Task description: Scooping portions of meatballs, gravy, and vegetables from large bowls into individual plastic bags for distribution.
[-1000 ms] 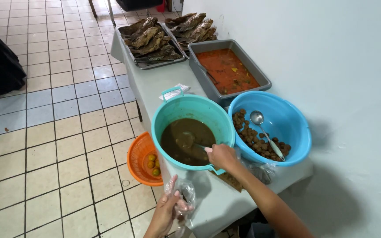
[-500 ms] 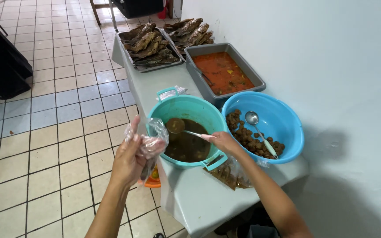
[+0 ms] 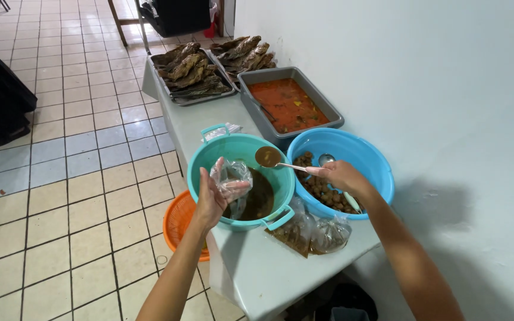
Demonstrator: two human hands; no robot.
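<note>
My left hand [image 3: 214, 195] holds a clear plastic bag [image 3: 232, 178] open over the teal basin [image 3: 206, 163], which has dark brown sauce in it. My right hand [image 3: 340, 175] grips the handle of a metal ladle [image 3: 269, 157]; its bowl is full of brown sauce and hangs above the teal basin, right of the bag. Under my right hand stands a blue basin [image 3: 376, 172] of brown meat chunks with a spoon in it.
Two filled, tied bags [image 3: 310, 230] lie on the grey table [image 3: 257, 267] by the basins. Behind stand a grey tub of red sauce [image 3: 287, 106] and two trays of fried fish [image 3: 191, 72]. An orange basket [image 3: 178, 223] sits left of the table over the tiled floor.
My left hand has brought the bag up from the table's front edge to above the teal basin. My right hand has lifted the ladle out of the sauce.
</note>
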